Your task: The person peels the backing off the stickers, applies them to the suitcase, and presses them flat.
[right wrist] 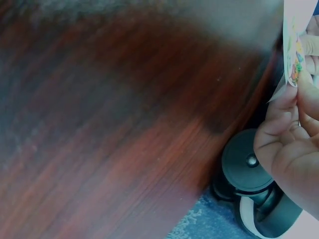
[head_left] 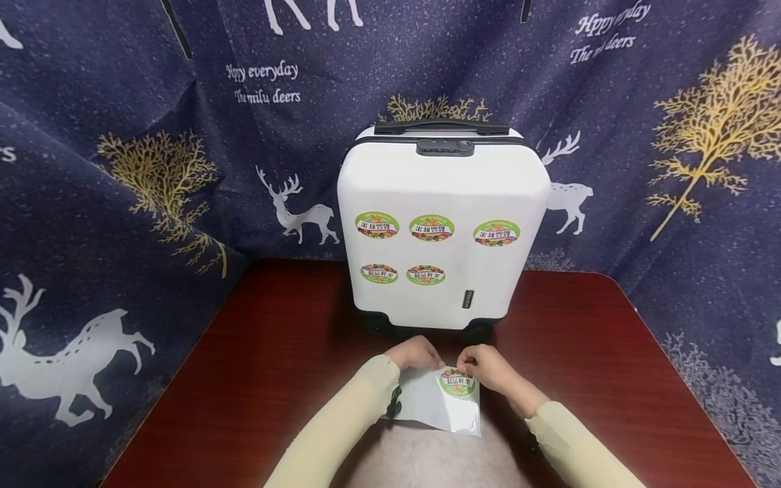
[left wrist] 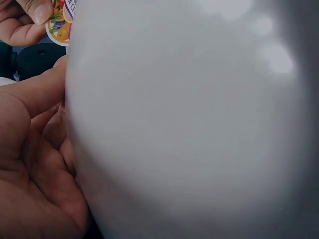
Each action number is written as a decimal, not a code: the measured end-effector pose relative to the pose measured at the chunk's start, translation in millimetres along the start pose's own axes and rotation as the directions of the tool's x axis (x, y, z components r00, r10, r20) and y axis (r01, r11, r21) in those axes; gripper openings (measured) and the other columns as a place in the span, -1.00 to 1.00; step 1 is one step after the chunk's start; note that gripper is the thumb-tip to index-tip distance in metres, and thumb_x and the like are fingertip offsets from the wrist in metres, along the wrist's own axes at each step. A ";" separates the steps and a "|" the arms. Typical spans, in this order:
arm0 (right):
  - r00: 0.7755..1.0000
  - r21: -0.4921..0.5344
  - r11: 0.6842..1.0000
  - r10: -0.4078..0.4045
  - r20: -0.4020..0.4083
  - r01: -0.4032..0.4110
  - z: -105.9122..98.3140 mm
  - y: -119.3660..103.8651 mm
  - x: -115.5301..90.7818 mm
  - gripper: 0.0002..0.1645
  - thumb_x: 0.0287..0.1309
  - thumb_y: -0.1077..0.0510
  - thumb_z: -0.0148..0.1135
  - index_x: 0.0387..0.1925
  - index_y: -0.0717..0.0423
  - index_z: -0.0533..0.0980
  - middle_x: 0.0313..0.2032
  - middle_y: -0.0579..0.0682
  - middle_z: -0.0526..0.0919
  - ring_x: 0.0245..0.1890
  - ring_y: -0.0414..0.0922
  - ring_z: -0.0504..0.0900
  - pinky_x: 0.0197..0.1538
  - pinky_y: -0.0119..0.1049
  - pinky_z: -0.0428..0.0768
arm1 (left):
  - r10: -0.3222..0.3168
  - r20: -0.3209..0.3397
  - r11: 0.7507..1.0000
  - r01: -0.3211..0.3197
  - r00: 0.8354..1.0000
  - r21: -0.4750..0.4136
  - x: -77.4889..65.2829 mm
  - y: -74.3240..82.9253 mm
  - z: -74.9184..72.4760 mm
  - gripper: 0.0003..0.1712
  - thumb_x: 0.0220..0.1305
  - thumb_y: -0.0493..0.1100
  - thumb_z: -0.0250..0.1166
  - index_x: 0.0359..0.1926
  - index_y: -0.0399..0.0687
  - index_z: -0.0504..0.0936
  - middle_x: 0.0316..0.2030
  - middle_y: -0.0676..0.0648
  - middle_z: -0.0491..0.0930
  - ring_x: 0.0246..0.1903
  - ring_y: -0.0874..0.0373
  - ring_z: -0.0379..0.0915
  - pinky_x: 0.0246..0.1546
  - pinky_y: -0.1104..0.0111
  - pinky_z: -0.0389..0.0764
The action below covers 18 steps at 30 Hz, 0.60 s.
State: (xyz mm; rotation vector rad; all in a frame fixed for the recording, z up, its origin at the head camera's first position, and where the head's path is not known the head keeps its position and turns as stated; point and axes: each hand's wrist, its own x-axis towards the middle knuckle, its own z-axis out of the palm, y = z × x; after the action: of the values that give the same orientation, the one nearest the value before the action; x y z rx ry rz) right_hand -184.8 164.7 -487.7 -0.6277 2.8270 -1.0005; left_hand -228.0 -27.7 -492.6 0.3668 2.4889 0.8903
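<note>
My left hand grips the top edge of a pale sticker sheet, which is tilted above the table. One oval fruit sticker, green-rimmed with printed characters, shows at the sheet's upper right. At that sticker's top edge, my right hand pinches with thumb and finger. In the left wrist view the sheet fills most of the picture, and a corner of the sticker shows by the right fingertips. How far the sticker is lifted off the sheet, I cannot tell.
A white suitcase stands upright behind the hands, with several oval stickers in two rows on its front. Its black wheel shows in the right wrist view. The red-brown table backs onto a dark blue deer-print cloth.
</note>
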 end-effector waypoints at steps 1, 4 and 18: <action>1.000 0.003 1.000 0.003 0.001 -0.003 -0.3 -0.2 -0.2 -0.85 0.12 0.42 0.34 -0.49 0.18 0.62 -0.50 -0.06 0.65 -0.44 -0.26 0.47 -0.34 -0.43 0.47 | 0.000 -0.001 1.000 0.000 1.000 -0.002 -0.3 0.4 -0.1 -0.83 0.26 -0.19 0.42 -0.22 -0.20 0.83 -0.21 -0.12 0.81 -0.38 0.21 0.41 -0.29 0.39 0.44; 1.000 0.008 1.000 0.012 0.007 -0.012 -1.0 -0.8 -0.5 -0.86 0.13 0.41 0.34 -0.49 0.18 0.63 -0.49 -0.07 0.65 -0.43 -0.26 0.48 -0.34 -0.43 0.47 | -0.001 -0.004 1.000 0.001 1.000 -0.012 -0.7 1.3 -0.2 -0.83 0.25 -0.20 0.42 -0.22 -0.21 0.83 -0.21 -0.13 0.81 -0.37 0.21 0.42 -0.27 0.38 0.47; 0.999 -0.002 0.999 -0.035 0.010 0.035 -4.7 -2.0 0.3 -0.83 0.10 0.44 0.34 -0.51 0.19 0.62 -0.52 -0.08 0.61 -0.46 -0.31 0.42 -0.38 -0.47 0.44 | -0.002 -0.003 1.000 0.002 1.000 0.009 -1.6 1.9 -0.5 -0.82 0.27 -0.17 0.42 -0.20 -0.20 0.82 -0.20 -0.12 0.81 -0.39 0.22 0.40 -0.30 0.40 0.43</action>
State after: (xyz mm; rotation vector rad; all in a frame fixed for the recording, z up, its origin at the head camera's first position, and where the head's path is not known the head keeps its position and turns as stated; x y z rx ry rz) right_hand -185.3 166.0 -482.7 -0.6829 2.8182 -0.9970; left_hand -226.7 -27.2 -490.5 0.3657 2.4961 0.8801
